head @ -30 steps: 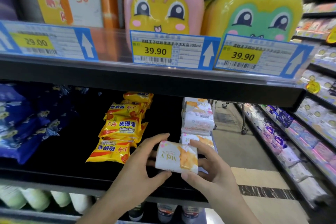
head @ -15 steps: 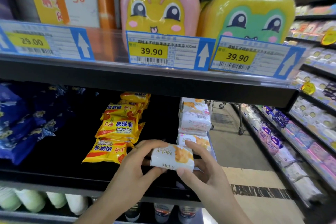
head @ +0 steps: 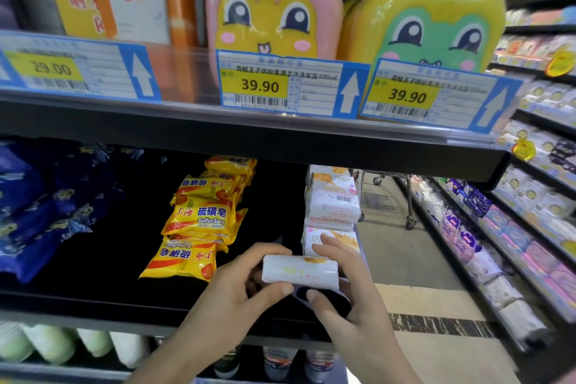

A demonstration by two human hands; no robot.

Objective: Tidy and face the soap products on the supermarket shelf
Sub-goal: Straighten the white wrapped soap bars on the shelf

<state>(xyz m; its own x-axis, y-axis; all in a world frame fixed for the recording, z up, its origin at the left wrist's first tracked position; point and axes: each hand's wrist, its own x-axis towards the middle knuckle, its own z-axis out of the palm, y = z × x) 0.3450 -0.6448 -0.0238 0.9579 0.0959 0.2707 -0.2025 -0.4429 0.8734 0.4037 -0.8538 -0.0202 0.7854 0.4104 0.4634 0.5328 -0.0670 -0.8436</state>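
Note:
A white wrapped soap bar (head: pixel 300 270) with faint lettering and an orange corner is held between both hands, just in front of the dark middle shelf (head: pixel 93 302). My left hand (head: pixel 240 287) grips its left end, thumb under and fingers over. My right hand (head: pixel 346 296) grips its right end the same way. Behind them stands a stack of white soap bars (head: pixel 333 206) at the shelf's right end. A leaning pile of yellow sulfur soap packs (head: pixel 199 221) sits to the left of it.
Blue packs (head: pixel 40 206) fill the shelf's left side. The shelf above carries a pink bottle (head: pixel 274 15), a green-yellow bottle (head: pixel 430 19) and price tags (head: pixel 280 87). Pale bottles (head: pixel 62 343) stand on the shelf below. An aisle with stocked shelves (head: pixel 498 234) runs on the right.
The soap bar has been rotated in both hands: its printed front face has turned away, and a narrow white side now faces me. It has also dropped slightly.

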